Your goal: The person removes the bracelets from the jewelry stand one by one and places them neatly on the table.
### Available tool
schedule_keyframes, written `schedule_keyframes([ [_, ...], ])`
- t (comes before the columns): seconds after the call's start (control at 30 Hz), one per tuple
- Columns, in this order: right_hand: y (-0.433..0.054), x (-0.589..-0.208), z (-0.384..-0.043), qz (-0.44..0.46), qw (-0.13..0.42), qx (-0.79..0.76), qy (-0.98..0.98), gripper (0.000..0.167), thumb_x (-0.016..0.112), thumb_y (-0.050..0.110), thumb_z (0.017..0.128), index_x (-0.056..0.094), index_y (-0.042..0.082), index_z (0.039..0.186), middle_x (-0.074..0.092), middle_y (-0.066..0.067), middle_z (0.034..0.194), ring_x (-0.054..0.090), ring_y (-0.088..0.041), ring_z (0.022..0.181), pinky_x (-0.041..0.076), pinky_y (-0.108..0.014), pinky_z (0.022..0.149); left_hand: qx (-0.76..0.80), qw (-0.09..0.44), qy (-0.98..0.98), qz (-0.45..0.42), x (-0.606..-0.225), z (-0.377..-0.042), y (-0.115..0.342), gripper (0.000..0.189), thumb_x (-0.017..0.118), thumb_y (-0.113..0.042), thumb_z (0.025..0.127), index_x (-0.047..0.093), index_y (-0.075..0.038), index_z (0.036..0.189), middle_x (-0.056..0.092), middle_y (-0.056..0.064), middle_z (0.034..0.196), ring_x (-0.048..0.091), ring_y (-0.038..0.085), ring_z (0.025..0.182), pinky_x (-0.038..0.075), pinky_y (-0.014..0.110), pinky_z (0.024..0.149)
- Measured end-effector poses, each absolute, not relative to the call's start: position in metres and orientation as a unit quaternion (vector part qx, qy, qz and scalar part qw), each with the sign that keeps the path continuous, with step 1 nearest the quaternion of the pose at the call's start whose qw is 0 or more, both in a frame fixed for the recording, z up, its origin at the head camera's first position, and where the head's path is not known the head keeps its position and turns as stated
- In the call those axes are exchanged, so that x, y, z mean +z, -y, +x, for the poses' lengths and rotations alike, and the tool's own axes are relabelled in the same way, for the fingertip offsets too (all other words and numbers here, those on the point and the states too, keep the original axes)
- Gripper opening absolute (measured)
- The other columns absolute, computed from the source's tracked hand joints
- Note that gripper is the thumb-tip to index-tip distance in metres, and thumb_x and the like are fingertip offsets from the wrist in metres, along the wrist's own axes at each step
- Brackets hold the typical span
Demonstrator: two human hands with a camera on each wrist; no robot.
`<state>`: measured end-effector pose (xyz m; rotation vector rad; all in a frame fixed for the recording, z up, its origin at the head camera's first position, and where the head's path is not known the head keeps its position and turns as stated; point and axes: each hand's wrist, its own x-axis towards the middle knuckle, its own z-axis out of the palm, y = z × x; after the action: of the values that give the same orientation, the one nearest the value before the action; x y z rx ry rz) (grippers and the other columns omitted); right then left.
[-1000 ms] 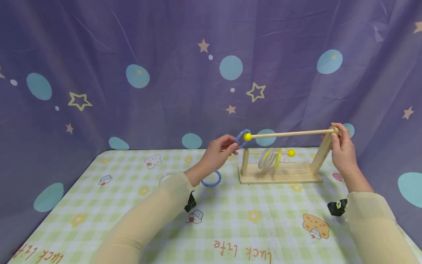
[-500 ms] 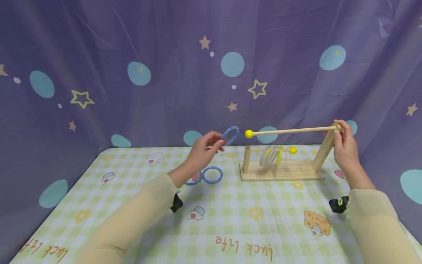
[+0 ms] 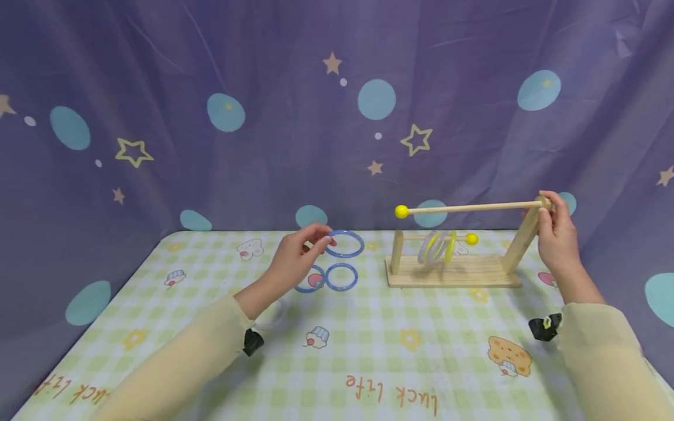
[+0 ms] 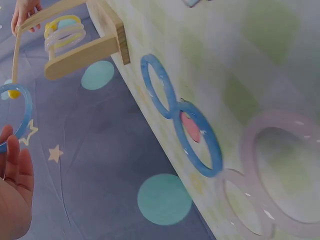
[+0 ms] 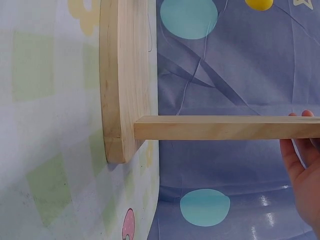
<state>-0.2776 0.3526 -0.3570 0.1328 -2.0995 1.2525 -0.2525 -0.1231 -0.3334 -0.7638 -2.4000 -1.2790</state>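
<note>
Your left hand (image 3: 295,257) is pinching a glossy blue plastic ring (image 3: 347,255) between thumb and fingertips, holding it above the green-and-white checked tablecloth (image 3: 368,327), left of the pale wooden stand (image 3: 458,272). Your right hand (image 3: 559,240) is gripping the stand's tall post (image 3: 523,242) near its top, thumb and fingers on opposite sides.

Left sleeve (image 3: 179,356): was long, plain, pale cream-yellow.
Right sleeve (image 3: 605,368): matched it in colour; its cuff (image 3: 584,317) formed a broad band.
Left wrist piece (image 3: 253,342): was black and angular.
Right wrist piece (image 3: 540,329): was black, with a small pale marking.
Left hand (image 3: 295,257) and right hand (image 3: 559,238): were bare.
</note>
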Motion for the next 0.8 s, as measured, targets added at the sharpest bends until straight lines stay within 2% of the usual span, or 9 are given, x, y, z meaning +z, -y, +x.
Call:
schedule_keyframes([
  [0.13,-0.351,-0.357,-0.277,0.049,0.337,0.47,0.814,0.039,0.034,0.015,0.106,0.036,0.012,0.145,0.052,0.03,0.096,0.053,0.013,0.089,0.041,-0.008,0.073,-0.43,0.166,0.847,-0.264,-0.339,-0.247,0.135,0.015,0.061,-0.015,0.097,0.066,-0.009,0.111,0.072,-0.002,0.091,0.066,0.018,0.081,0.052,0.028,0.065],
  [0.27,-0.352,-0.357,-0.276,0.044,0.324,0.465,0.822,0.04,0.033,0.017,0.107,0.035,0.016,0.146,0.051,0.031,0.097,0.052,0.012,0.092,0.041,-0.008,0.073,-0.424,0.16,0.847,-0.278,-0.345,-0.243,0.146,0.016,0.061,-0.01,0.097,0.065,-0.008,0.112,0.072,0.001,0.088,0.066,0.02,0.075,0.052,0.028,0.064],
  [0.5,-0.352,-0.356,-0.277,0.045,0.329,0.471,0.817,0.04,0.033,0.016,0.106,0.035,0.014,0.146,0.054,0.028,0.097,0.052,0.012,0.091,0.041,-0.009,0.073,-0.405,0.145,0.851,-0.301,-0.356,-0.238,0.165,0.017,0.06,-0.006,0.097,0.064,-0.008,0.113,0.071,0.003,0.082,0.061,0.013,0.064,0.051,0.026,0.059],
  [0.63,-0.351,-0.356,-0.278,0.04,0.325,0.475,0.817,0.04,0.033,0.017,0.107,0.035,0.016,0.146,0.054,0.026,0.098,0.053,0.012,0.092,0.043,-0.009,0.074,-0.394,0.116,0.858,-0.309,-0.364,-0.237,0.173,0.017,0.059,-0.006,0.097,0.063,-0.007,0.113,0.07,0.002,0.081,0.06,0.013,0.063,0.05,0.027,0.058],
  [0.8,-0.35,-0.356,-0.275,0.04,0.328,0.467,0.82,0.04,0.033,0.017,0.107,0.035,0.015,0.146,0.053,0.031,0.095,0.052,0.012,0.091,0.042,-0.008,0.074,-0.371,0.071,0.87,-0.316,-0.374,-0.236,0.18,0.017,0.058,-0.007,0.098,0.062,-0.008,0.114,0.069,0.003,0.083,0.059,0.012,0.065,0.05,0.027,0.06],
])
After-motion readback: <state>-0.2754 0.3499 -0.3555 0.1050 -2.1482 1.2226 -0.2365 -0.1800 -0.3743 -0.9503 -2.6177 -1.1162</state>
